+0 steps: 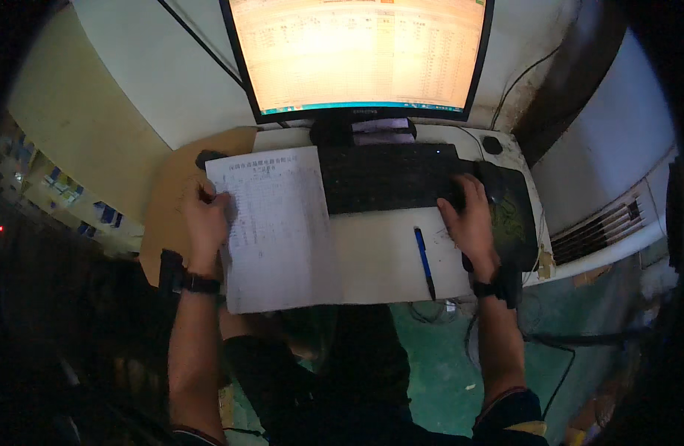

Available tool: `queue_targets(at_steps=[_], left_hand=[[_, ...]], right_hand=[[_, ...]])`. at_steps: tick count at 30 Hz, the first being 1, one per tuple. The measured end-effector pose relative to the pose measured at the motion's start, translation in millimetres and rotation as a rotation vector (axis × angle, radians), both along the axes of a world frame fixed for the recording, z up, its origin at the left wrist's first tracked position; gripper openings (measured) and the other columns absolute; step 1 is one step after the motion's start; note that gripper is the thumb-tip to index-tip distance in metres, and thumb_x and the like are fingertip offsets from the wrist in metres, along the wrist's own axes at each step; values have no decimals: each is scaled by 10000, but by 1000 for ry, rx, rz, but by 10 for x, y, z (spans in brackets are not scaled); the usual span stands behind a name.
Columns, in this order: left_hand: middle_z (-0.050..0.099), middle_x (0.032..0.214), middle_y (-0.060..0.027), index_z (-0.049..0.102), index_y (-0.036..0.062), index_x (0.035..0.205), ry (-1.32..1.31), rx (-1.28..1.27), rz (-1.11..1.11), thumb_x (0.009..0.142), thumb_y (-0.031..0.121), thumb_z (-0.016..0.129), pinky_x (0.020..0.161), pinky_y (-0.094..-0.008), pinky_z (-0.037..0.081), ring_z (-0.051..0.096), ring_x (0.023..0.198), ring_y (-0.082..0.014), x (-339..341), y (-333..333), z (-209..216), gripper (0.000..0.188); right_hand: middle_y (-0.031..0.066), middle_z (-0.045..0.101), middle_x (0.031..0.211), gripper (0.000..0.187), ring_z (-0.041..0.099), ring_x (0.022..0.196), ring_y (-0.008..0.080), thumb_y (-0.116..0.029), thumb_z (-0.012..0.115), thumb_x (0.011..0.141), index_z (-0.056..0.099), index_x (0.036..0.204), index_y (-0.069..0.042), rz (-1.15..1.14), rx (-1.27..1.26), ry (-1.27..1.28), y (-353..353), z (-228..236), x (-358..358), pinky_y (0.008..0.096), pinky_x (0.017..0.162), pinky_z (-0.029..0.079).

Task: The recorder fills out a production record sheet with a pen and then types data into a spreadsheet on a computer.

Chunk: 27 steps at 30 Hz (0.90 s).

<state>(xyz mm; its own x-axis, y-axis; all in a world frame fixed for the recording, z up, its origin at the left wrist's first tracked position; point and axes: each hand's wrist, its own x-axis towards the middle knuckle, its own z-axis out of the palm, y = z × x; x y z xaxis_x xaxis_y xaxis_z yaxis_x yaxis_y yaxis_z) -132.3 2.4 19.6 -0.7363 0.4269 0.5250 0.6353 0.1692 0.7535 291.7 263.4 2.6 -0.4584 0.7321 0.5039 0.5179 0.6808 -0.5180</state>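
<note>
A person seated at a white tabletop [379,260] works between a printed sheet and a black keyboard [390,178], seen from above. The left hand [205,217] grips the left edge of the printed sheet [279,227], fingers curled over the paper's margin and clamped on it; the sheet lies flat just left of the keyboard, its lower edge hanging over the tabletop's front rim. The right hand [468,215] rests at the keyboard's right end, fingers spread loosely and laid on the keys, holding nothing. Both wrists carry dark bands. A blue pen [424,262] lies on the tabletop in front of the keyboard, between the sheet and the right hand, touching neither. A dark mouse pad [514,219] sits just right of the keyboard, partly under the right hand. Behind the keyboard stands a monitor [360,56], its screen lit with a pale table of rows and columns. A small dark round object [492,144] lies behind the keyboard's right corner. A brown cardboard panel [171,201] lies to the left of the keyboard, beneath the sheet.
</note>
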Motion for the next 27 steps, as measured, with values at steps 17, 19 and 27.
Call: queue_targets(at_steps=[17,19,27], left_hand=[[542,1482,-301,586,-41,1389,483,-285,-431,934,287,737,1267,-590,292,451,1446,-492,2797,1374,-230,581],[554,1462,-294,583,-53,1383,447,-263,-429,943,244,712,1265,-583,301,461,1430,-482,2804,1567,-359,547],[575,1432,-266,601,-71,1328,424,-212,-440,894,151,708,1225,-560,358,504,1350,-458,2713,1610,-402,499]], right_hand=[[290,563,1416,576,574,1275,490,-268,820,913,612,1399,-39,60,76,54,42,-110,-112,509,1061,506],[294,564,1413,562,578,1266,490,-283,822,917,631,1392,-52,10,107,-10,83,-165,-70,518,1059,504],[307,527,1482,512,573,1299,517,-274,805,934,647,1372,-61,-35,40,-60,-9,-72,-30,525,1060,516]])
